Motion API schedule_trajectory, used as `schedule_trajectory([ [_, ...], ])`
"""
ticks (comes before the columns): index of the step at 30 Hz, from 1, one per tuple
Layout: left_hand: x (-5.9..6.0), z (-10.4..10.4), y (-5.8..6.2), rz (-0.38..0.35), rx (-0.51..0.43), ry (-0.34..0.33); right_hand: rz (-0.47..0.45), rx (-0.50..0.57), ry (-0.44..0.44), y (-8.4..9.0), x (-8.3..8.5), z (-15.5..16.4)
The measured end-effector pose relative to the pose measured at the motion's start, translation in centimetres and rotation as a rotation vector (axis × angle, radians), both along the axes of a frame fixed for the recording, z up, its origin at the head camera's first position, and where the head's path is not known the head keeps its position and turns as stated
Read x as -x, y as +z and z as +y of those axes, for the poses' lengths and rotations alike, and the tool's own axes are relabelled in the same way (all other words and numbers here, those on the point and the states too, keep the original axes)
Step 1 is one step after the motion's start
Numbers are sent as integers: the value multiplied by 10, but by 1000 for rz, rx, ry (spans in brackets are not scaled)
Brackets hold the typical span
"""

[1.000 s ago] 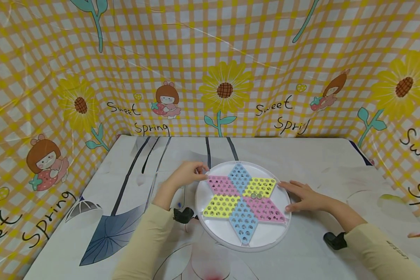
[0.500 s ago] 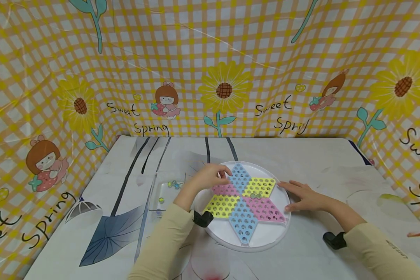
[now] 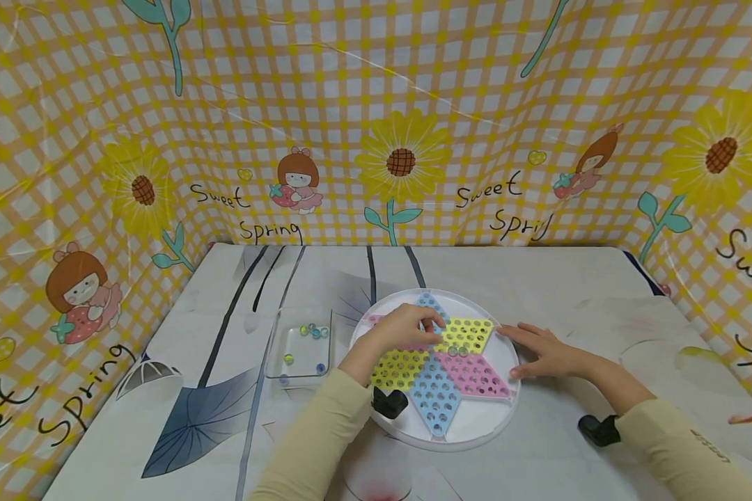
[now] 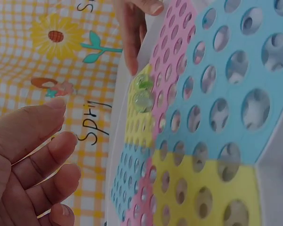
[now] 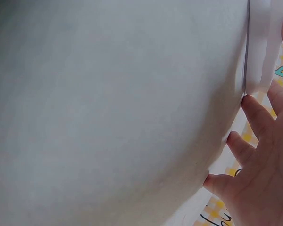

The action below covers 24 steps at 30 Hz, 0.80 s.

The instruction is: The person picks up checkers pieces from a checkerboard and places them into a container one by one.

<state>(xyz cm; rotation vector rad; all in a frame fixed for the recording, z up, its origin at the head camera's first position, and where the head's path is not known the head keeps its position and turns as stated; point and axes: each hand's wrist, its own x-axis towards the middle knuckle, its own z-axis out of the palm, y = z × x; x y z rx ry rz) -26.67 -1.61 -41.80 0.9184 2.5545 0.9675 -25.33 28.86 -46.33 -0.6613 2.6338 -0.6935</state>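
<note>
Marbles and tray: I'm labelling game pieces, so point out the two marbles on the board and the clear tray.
marbles [image 3: 458,351], head view, on the pair at the star's centre.
clear tray [image 3: 300,372], head view, on its near rim.

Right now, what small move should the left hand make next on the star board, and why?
Probably lower the left hand onto a hole beside the two marbles near the board's centre. It hovers above the star, and the right hand steadies the rim.
</note>
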Motion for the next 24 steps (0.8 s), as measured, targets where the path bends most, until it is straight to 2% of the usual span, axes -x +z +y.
schedule_trajectory([
  [3,0,4,-3,-23,7,-10,0,-10,-5,0,0,0],
  [8,-1,9,-10,-8,24,-17,-1,-8,-5,0,-1,0],
  [24,-6,29,-20,-33,165,81,45,20,34,-2,0,1],
])
